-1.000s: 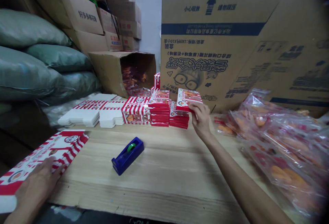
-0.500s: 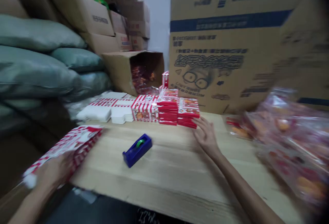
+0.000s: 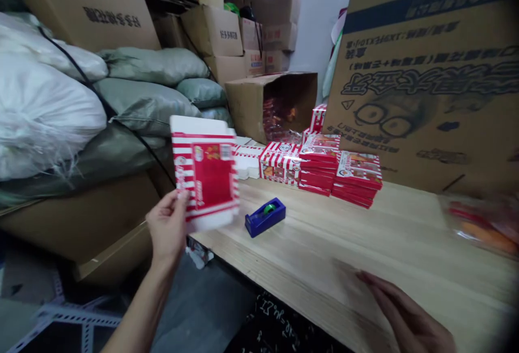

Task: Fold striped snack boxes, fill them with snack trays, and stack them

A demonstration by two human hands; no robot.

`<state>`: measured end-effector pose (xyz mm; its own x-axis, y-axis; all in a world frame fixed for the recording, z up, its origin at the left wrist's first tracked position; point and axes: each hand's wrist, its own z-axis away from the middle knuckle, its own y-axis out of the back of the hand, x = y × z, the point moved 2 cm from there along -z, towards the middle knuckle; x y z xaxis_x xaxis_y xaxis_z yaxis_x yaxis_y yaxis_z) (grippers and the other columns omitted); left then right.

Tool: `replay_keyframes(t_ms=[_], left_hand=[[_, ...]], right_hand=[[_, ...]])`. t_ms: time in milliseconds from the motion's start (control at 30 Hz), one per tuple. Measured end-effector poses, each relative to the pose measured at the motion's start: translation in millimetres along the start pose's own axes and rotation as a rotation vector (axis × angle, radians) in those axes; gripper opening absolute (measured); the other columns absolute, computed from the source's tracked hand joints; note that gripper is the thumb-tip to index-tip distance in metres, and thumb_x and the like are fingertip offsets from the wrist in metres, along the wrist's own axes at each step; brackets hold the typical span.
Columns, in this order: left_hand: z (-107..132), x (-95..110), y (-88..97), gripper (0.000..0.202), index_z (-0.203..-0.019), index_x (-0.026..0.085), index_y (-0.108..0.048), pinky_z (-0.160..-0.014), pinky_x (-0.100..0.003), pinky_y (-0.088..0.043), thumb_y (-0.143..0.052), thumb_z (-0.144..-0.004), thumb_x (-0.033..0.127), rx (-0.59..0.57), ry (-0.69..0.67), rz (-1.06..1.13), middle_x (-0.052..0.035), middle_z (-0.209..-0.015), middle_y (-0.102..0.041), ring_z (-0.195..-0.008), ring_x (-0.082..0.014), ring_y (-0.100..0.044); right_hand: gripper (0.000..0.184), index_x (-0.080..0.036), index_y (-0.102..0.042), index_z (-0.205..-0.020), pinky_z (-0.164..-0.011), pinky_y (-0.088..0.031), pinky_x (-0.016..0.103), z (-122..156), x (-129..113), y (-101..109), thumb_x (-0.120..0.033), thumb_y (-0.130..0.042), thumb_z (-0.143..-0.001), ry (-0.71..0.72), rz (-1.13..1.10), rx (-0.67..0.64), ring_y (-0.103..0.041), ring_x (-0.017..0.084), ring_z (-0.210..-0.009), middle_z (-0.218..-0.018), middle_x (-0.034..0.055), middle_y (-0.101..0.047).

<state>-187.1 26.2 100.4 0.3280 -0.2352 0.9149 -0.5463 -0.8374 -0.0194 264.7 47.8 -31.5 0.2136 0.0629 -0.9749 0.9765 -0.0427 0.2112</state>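
Observation:
A flat red-and-white striped carton point(image 3: 214, 177) with white end flaps is held up by my left hand point(image 3: 168, 223). My thumb and fingers pinch its lower left edge, above the front edge of the table. My right hand point(image 3: 405, 310) is low over the right part of the table, fingers stretched forward with the tips near each other, and nothing shows in them. Between the hands stands a blue tape dispenser point(image 3: 265, 218) with a green roll. Behind it are an upright striped box point(image 3: 279, 164) and stacks of flat red cartons point(image 3: 357, 180).
An open cardboard box point(image 3: 247, 107) holding wrapped items stands behind the cartons. A large cardboard box point(image 3: 405, 142) walls off the back right. Clear bags with orange contents point(image 3: 482, 228) lie at the right edge of the table. Sacks point(image 3: 150, 101) are piled at left.
My left hand has lifted the striped carton from low at the left to upright. My right hand has drawn back from the red stack toward me. The view has turned left.

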Motion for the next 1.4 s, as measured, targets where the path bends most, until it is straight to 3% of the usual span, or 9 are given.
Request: replay_keyframes(t_ms=[133,233,400,467,733,867,1000,1167,1400], left_hand=[[120,-10,-47.9,0.041,-0.112,0.018,-0.073,-0.074,-0.039,-0.062,-0.078,-0.084,0.046,-0.555,0.628,0.267,-0.0085,-0.09,-0.081,-0.079,-0.0263,-0.077],[176,-23,-67.2,0.043,-0.126,0.02,-0.068,-0.085,-0.046,-0.062,-0.07,-0.091,0.046,-0.777,0.625,0.188,-0.0121,-0.109,-0.079,-0.096,-0.0299,-0.076],[169,-8,-89.9,0.052,-0.139,0.031,-0.059,-0.119,-0.057,-0.036,-0.076,-0.09,0.031,-0.758,-0.284,-0.269,-0.01,-0.151,-0.051,-0.141,-0.0319,-0.047],[163,-1,-100.1,0.042,-0.128,0.028,-0.063,-0.12,-0.057,-0.035,-0.077,-0.089,0.03,-0.851,-0.425,-0.334,-0.011,-0.152,-0.045,-0.143,-0.0328,-0.04],[187,-6,-107.2,0.024,-0.102,0.024,-0.055,-0.125,-0.062,-0.025,-0.076,-0.09,0.026,-1.095,-0.28,-0.134,-0.0093,-0.162,-0.036,-0.158,-0.0325,-0.017],[196,-5,-103.4,0.02,-0.108,0.025,-0.06,-0.128,-0.063,-0.013,-0.073,-0.093,0.026,-1.147,-0.296,-0.059,-0.0049,-0.172,-0.023,-0.162,-0.0319,-0.002],[208,-13,-89.2,0.061,-0.148,0.033,-0.046,-0.127,-0.06,-0.024,-0.073,-0.093,0.03,-0.916,-0.018,-0.021,-0.0088,-0.171,-0.027,-0.158,-0.0314,-0.025],[247,-14,-76.9,0.067,-0.151,0.032,-0.048,-0.114,-0.053,-0.048,-0.075,-0.09,0.033,-1.159,0.449,0.1,-0.0122,-0.147,-0.062,-0.133,-0.0334,-0.06],[258,-2,-90.2,0.056,-0.136,0.028,-0.063,-0.1,-0.046,-0.058,-0.081,-0.083,0.031,-1.13,0.669,0.183,-0.0094,-0.129,-0.074,-0.111,-0.0308,-0.072]], right_hand=[[0.057,-0.034,-0.064,-0.141,-0.117,-0.044,0.058,16,-44,-52,-0.059,-0.069,-0.09,-0.195,-0.412,-0.232,-0.062,0.036,-0.133,-0.141,0.0087,-0.069],[0.054,-0.031,-0.064,-0.14,-0.103,-0.056,0.058,20,-48,-71,-0.054,-0.071,-0.091,-0.324,-0.657,-0.248,-0.068,0.036,-0.124,-0.132,0.0107,-0.074],[0.043,-0.029,-0.071,-0.13,-0.102,-0.056,0.052,36,-29,-53,-0.05,-0.072,-0.093,-0.318,-0.59,-0.321,-0.069,0.033,-0.123,-0.129,0.0102,-0.075],[0.039,-0.03,-0.072,-0.129,-0.11,-0.05,0.051,44,-24,-46,-0.049,-0.07,-0.094,-0.288,-0.523,-0.356,-0.063,0.032,-0.131,-0.138,0.0095,-0.071],[0.049,-0.031,-0.068,-0.133,-0.121,-0.038,0.054,72,-2,-31,-0.045,-0.079,-0.088,-0.396,-0.494,-0.318,-0.047,0.031,-0.147,-0.154,0.0071,-0.057],[0.053,-0.028,-0.07,-0.127,-0.115,-0.046,0.056,81,0,-27,-0.041,-0.088,-0.078,-0.47,-0.538,-0.34,-0.065,0.032,-0.13,-0.14,0.0093,-0.07],[0.052,-0.026,-0.069,-0.122,-0.103,-0.057,0.055,82,-1,-26,-0.038,-0.09,-0.076,-0.566,-0.65,-0.157,-0.074,0.033,-0.114,-0.122,0.0082,-0.079],[0.049,-0.025,-0.076,-0.111,-0.098,-0.06,0.054,79,-8,-30,-0.037,-0.095,-0.068,-0.562,-0.629,-0.014,-0.077,0.035,-0.106,-0.112,0.0084,-0.082],[0.046,-0.025,-0.079,-0.1,-0.1,-0.058,0.055,72,-4,-39,-0.035,-0.099,-0.059,-0.502,-0.631,-0.036,-0.077,0.035,-0.103,-0.103,0.0064,-0.084]])
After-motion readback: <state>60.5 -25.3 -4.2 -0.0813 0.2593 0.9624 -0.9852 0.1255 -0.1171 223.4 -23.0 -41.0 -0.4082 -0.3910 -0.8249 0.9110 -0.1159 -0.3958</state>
